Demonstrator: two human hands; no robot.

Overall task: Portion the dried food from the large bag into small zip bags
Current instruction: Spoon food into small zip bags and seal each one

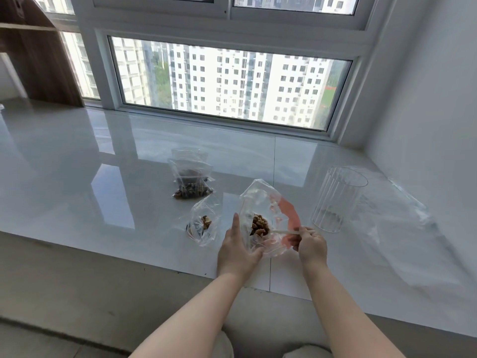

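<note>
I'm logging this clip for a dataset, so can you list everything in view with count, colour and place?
large bag: one, clear with a red strip, near the sill's front edge, held upright
dried food: one brown clump, inside the large bag
stick: one, pale, reaching into the large bag from the right
small zip bags with food: a stack, number unclear, clear with dark brown contents, behind the large bag
small zip bag: one, clear, a few brown pieces inside, left of the large bag
clear cylinder: one, transparent, right of the large bag
loose plastic: one, clear, far right
sill: one, glossy white, below the window
left hand: holds the large bag
right hand: fingers pinch the stick
</note>
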